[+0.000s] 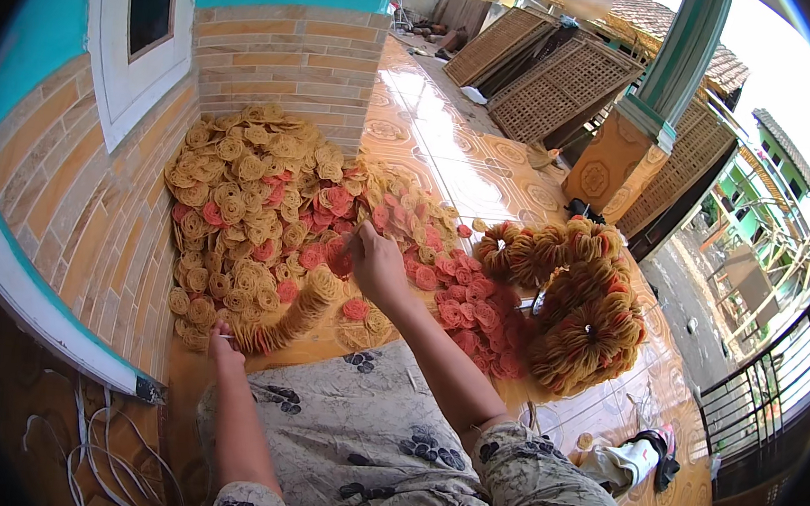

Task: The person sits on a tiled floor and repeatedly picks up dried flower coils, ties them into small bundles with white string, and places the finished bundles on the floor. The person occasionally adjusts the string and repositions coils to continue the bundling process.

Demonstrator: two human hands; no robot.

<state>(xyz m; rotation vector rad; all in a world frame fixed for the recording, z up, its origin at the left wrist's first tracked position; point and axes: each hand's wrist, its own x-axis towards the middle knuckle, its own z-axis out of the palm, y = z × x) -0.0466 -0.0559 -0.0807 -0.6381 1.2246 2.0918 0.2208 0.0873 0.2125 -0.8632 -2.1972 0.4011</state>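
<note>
A big heap of lacy round crackers (249, 179), mostly yellow with some red, fills the corner by the wall. At its near left edge my left hand (225, 345) is closed on a thin white strip. From there a curved row of yellow crackers (297, 313), packed face to face with a few red ones, leans to the right. My right hand (377, 265) is over the middle of the heap, fingers pinched on a red cracker (338, 255). Just right of it is a pile of red crackers (481, 318).
Thick bundles of strung crackers (589, 334) lie on the right. Loose white strips (90, 447) trail at the lower left. The brick-faced wall (277, 62) bounds the left; a pillar (616, 170), woven drying racks (566, 85) and a metal gate (766, 377) stand farther out.
</note>
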